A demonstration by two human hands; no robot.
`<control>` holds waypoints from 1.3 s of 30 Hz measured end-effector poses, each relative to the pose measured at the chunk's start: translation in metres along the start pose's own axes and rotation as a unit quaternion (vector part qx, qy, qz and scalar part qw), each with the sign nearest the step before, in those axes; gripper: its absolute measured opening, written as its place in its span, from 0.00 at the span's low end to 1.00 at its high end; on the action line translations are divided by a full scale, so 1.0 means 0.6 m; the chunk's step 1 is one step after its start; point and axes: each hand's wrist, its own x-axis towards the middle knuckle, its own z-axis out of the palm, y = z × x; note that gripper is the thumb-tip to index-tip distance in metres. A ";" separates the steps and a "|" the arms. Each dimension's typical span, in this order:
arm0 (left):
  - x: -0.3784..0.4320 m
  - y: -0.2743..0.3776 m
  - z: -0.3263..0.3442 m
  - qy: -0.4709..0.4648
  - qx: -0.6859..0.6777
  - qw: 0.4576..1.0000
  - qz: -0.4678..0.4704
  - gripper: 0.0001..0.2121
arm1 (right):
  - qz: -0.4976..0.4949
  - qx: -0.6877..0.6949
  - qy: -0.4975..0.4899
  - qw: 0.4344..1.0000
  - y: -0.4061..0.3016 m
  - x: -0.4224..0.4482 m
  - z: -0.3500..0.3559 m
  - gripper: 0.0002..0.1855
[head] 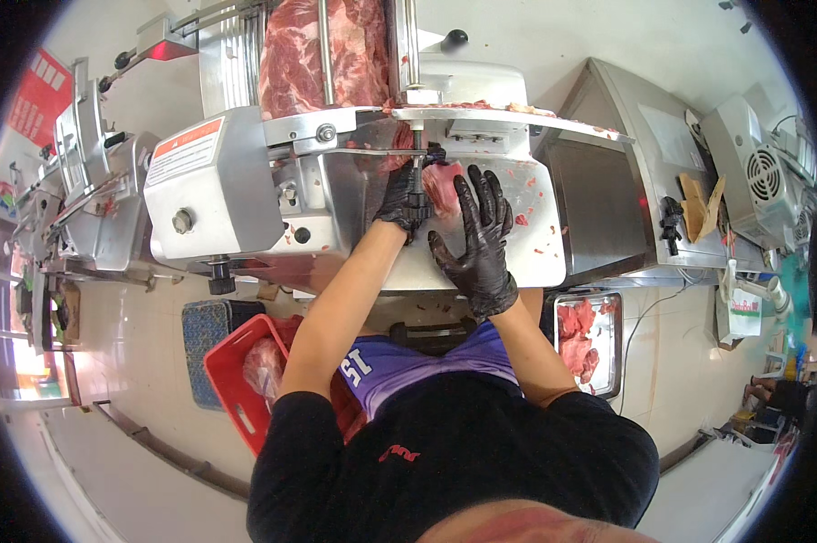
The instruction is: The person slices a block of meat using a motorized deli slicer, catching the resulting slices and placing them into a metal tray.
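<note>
In front of me stands a metal meat slicer (259, 197) with a large block of raw marbled meat (293, 61) on its carriage. My left hand (396, 200), in a black glove, reaches under the slicer's blade area; a threaded rod and knob (418, 200) hide part of its fingers. Close to those fingers hangs a red slice of meat (402, 146), and whether they grip it is hidden. Another slice (442, 189) lies on the metal receiving plate (408, 268) between my hands. My right hand (478, 237), also black-gloved, is spread with its fingertips beside that slice.
Meat scraps (522, 219) dot the plate. A red plastic crate (235, 353) with bagged meat is at lower left, beside a blue patterned box (201, 346). At right, a steel tray (617, 346) holds meat pieces. More machines stand on both sides, including a vented one (754, 176).
</note>
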 end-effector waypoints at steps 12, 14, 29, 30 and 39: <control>0.016 -0.006 -0.015 0.001 0.046 0.989 0.140 0.13 | -0.003 -0.070 -0.068 0.995 0.013 -0.006 0.029 0.46; 0.013 0.003 -0.008 0.005 -0.004 0.987 0.163 0.13 | -0.008 -0.066 -0.074 0.995 0.014 -0.009 0.030 0.47; 0.022 0.021 -0.026 -0.072 -0.172 0.980 0.069 0.13 | -0.105 -0.020 -0.062 0.992 0.016 0.136 -0.012 0.44; 0.032 0.016 -0.042 -0.153 -0.161 0.974 0.048 0.12 | -0.110 -0.066 -0.087 0.988 0.016 0.137 -0.007 0.43; 0.008 0.012 0.013 -0.109 -0.084 0.989 -0.053 0.22 | -0.031 0.111 -0.102 0.988 0.036 0.137 0.005 0.39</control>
